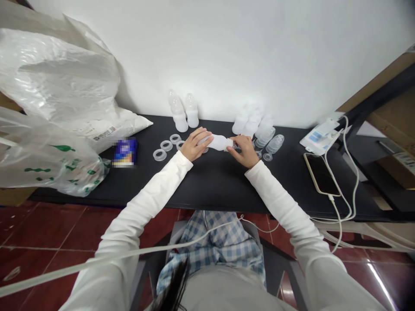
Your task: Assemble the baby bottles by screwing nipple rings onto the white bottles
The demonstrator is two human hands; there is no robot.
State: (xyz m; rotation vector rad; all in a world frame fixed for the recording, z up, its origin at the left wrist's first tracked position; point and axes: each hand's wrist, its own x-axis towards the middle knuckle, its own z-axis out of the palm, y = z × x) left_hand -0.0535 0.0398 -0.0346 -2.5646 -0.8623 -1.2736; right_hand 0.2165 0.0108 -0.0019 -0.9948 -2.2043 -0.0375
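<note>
A white baby bottle body (218,142) lies sideways between my hands above the black table. My left hand (196,144) wraps round its wide end, and my right hand (244,150) pinches the neck end at the right. Whether a small part sits in the right fingers is hidden. Left of my left hand lie several clear collar rings (166,145). By my right hand are stacked clear caps (265,136) and a few small clear pieces (267,157).
Capped bottles (192,110) and white bottle bodies (248,123) stand by the wall. At left are plastic bags (61,147) and a blue packet (125,151). A phone (322,174) with a white cable (337,216) lies at right; another cable (136,252) crosses my lap.
</note>
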